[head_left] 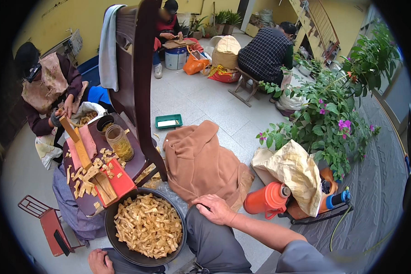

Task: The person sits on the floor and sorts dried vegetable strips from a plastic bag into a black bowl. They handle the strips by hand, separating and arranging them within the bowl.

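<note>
My right hand (214,210) lies flat over my right knee, holding nothing. Low on the left, my left hand (100,261) rests by my left leg with nothing visible in it. Between my legs sits a wide dark bowl (184,230), heaped with short pale-brown cut pieces (147,223) that look like dried root or stalk. Just beyond it, a wooden cutting tool (106,188) with a long lever stands on a dark chair seat (134,170). Loose cut pieces (81,182) lie around the tool, next to a clear jar (118,142) with yellowish contents.
A brown cloth (201,160) lies on the floor ahead. To the right are an orange flask (267,200), a cream sack (292,171) and a flowering plant (315,123). One co-worker (48,96) grips the lever; two more people (267,55) sit farther back. A small red stool (52,228) stands left.
</note>
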A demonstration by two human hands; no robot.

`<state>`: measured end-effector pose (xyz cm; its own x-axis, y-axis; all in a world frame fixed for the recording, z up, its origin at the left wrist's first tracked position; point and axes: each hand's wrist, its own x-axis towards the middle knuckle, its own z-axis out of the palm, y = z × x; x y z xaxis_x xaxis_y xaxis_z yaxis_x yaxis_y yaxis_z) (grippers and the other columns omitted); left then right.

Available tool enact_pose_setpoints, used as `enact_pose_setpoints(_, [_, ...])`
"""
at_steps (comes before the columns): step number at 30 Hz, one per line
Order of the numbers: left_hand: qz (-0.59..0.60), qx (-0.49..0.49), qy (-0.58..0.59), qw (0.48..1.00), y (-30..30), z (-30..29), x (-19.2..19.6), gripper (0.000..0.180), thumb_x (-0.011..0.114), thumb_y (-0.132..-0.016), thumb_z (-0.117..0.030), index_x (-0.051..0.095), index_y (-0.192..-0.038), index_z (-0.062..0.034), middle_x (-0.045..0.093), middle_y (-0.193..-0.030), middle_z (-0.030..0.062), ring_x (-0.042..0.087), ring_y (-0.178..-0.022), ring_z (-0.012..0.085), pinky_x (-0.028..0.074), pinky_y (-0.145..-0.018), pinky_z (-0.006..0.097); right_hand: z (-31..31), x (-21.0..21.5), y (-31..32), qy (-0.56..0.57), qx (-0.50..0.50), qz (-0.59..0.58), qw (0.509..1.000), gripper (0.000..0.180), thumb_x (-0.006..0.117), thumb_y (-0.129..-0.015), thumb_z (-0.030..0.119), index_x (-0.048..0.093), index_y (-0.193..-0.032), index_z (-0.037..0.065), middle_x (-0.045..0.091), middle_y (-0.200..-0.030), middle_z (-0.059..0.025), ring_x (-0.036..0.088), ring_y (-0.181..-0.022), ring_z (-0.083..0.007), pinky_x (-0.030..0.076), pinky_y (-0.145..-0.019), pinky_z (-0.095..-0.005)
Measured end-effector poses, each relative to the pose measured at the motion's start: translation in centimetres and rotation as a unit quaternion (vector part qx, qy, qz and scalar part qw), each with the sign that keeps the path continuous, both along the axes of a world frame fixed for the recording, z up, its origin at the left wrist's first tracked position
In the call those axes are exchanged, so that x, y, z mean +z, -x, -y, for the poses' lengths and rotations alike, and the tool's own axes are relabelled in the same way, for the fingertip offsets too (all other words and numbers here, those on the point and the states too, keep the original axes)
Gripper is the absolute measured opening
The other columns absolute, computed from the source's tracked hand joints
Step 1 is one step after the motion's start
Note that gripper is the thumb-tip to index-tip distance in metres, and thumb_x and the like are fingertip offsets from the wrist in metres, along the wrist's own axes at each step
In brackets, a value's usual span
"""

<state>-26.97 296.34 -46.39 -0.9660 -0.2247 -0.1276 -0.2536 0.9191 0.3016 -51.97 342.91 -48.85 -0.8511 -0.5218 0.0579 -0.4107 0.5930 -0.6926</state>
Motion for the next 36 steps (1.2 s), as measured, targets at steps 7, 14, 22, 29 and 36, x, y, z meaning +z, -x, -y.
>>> enact_pose_setpoints(7, [-0.071,-0.038,0.121,0.989,-3.0,-0.8,1.2,0.035,0.061,-0.098,-0.022,0.065,-0.127,-0.0025,0.061,-0.135,0.0216,0.056,-0.127,0.0406,0.042,-0.11,0.049,0.4,-2.0,0.3,0.107,0.002,0.061,0.992,0.04,0.047,-0.108,0.035,0.065,-0.129,0.005,0.068,-0.128,-0.0156,0.062,-0.123,-0.0331,0.047,-0.105,-0.0431])
enact_pose_setpoints(14, [-0.029,0.007,0.083,0.996,-2.8,-2.4,6.4,0.036,0.063,-0.095,-0.015,0.064,-0.127,0.0012,0.063,-0.131,0.0215,0.056,-0.126,0.0415,0.042,-0.11,0.05,-2.1,-14.2,-0.5,0.183,-0.155,0.295,0.925,0.046,0.052,-0.108,0.039,0.063,-0.13,0.001,0.067,-0.127,-0.0157,0.065,-0.114,-0.0266,0.049,-0.103,-0.0354])
enact_pose_setpoints(22, [-0.066,0.037,0.162,0.984,-3.0,-3.0,4.6,0.033,0.061,-0.095,-0.013,0.065,-0.124,0.0037,0.063,-0.128,0.0243,0.056,-0.123,0.0437,0.042,-0.11,0.051,-0.2,-24.5,1.2,0.071,-0.182,0.279,0.94,0.06,0.061,-0.102,0.034,0.045,-0.15,0.002,0.051,-0.147,-0.0233,0.058,-0.127,-0.0307,0.049,-0.105,-0.0359])
enact_pose_setpoints(29, [-0.061,0.058,0.15,0.985,-2.8,-2.4,3.9,0.035,0.062,-0.098,-0.018,0.065,-0.125,0.0029,0.063,-0.126,0.0269,0.059,-0.117,0.0456,0.045,-0.105,0.052,1.8,-30.0,0.0,-0.204,-0.228,0.194,0.932,0.068,0.064,-0.095,0.051,0.055,-0.138,0.0,0.06,-0.137,-0.0287,0.063,-0.12,-0.0426,0.052,-0.098,-0.0462])
enact_pose_setpoints(36, [-0.036,0.035,0.147,0.988,-0.1,-3.2,4.3,0.035,0.061,-0.1,-0.022,0.066,-0.126,0.0018,0.062,-0.127,0.0275,0.059,-0.117,0.0458,0.045,-0.104,0.052,1.4,-27.9,-0.6,-0.179,-0.081,0.243,0.95,0.065,0.064,-0.095,0.054,0.061,-0.127,-0.002,0.067,-0.123,-0.0282,0.066,-0.113,-0.0421,0.053,-0.094,-0.0474])
